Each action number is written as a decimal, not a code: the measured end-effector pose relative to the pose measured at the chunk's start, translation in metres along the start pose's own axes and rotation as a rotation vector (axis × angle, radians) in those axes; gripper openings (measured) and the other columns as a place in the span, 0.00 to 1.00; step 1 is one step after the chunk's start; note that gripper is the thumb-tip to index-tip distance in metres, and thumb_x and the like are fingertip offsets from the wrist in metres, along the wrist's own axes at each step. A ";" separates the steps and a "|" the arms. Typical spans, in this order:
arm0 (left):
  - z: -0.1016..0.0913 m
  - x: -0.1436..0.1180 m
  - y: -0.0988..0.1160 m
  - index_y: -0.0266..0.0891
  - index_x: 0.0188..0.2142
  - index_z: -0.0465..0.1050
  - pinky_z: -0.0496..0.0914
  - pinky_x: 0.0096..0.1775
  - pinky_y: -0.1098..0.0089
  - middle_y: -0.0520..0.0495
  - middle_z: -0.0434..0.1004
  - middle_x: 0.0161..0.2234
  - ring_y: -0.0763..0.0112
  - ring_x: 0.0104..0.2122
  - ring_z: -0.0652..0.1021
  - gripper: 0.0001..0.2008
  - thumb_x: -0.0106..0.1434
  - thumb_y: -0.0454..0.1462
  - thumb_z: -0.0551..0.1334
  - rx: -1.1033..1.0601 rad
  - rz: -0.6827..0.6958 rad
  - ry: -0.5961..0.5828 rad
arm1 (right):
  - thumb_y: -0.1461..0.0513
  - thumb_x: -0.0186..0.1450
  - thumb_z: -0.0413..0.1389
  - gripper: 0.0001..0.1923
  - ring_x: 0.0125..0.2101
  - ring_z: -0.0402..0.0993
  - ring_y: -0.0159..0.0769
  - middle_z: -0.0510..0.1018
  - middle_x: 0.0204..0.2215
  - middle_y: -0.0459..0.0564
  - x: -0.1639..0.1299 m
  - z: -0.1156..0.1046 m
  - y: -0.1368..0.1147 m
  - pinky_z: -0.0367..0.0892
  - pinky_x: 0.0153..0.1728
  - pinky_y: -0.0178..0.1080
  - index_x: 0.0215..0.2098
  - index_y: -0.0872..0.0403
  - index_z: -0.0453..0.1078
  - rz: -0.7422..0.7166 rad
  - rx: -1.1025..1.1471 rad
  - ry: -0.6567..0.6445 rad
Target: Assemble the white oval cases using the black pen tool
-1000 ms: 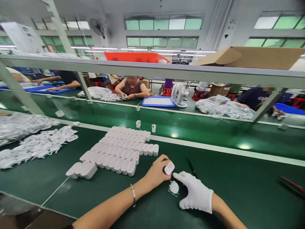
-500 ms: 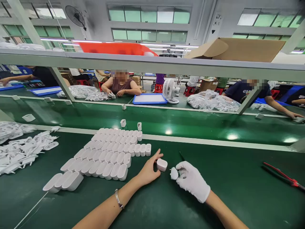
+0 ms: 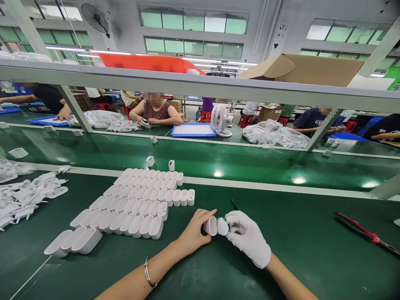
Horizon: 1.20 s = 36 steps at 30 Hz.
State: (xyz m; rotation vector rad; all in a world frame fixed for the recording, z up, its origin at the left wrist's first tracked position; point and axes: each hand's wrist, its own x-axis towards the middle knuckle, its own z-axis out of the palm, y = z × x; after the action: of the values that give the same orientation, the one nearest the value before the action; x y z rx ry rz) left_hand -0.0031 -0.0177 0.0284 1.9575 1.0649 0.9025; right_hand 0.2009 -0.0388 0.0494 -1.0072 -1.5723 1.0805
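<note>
My bare left hand grips a white oval plastic housing between thumb and fingers, its hollow end tipped to the right. In my white-gloved right hand is a small circuit board with a white end piece; some green shows at its edge. The end piece is right beside the housing's mouth; whether they touch I cannot tell. Left of my hands, several rows of similar white housings stand packed together. A thin dark tool lies behind my right hand, partly hidden.
Red-handled pliers lie at the right. White plug parts are heaped at far left. Behind the bench runs a green conveyor belt carrying a few small housings. A shelf beam crosses above, and co-workers sit beyond.
My left hand has closed on the housing and tilted it toward the right. My right hand has brought the circuit board left, up against or close to it. The view has shifted slightly.
</note>
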 end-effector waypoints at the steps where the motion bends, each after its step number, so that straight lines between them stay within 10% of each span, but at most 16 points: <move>1: -0.001 0.000 0.001 0.49 0.56 0.64 0.64 0.53 0.61 0.50 0.72 0.46 0.62 0.48 0.69 0.41 0.41 0.22 0.59 -0.010 0.010 -0.016 | 0.69 0.50 0.57 0.12 0.31 0.72 0.32 0.72 0.38 0.50 -0.001 0.001 0.000 0.70 0.27 0.34 0.32 0.52 0.72 -0.040 -0.067 -0.039; 36: 0.001 0.001 -0.001 0.48 0.54 0.67 0.63 0.53 0.62 0.50 0.72 0.48 0.63 0.49 0.67 0.37 0.45 0.20 0.57 0.017 0.087 -0.034 | 0.72 0.58 0.47 0.15 0.34 0.73 0.33 0.75 0.37 0.51 -0.006 0.023 -0.005 0.71 0.36 0.34 0.37 0.51 0.69 -0.460 -0.677 0.061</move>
State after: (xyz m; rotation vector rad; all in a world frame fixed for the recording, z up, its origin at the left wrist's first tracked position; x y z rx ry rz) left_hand -0.0024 -0.0165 0.0277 2.0402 0.9773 0.9057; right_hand 0.1789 -0.0500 0.0491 -1.0103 -2.0403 0.1900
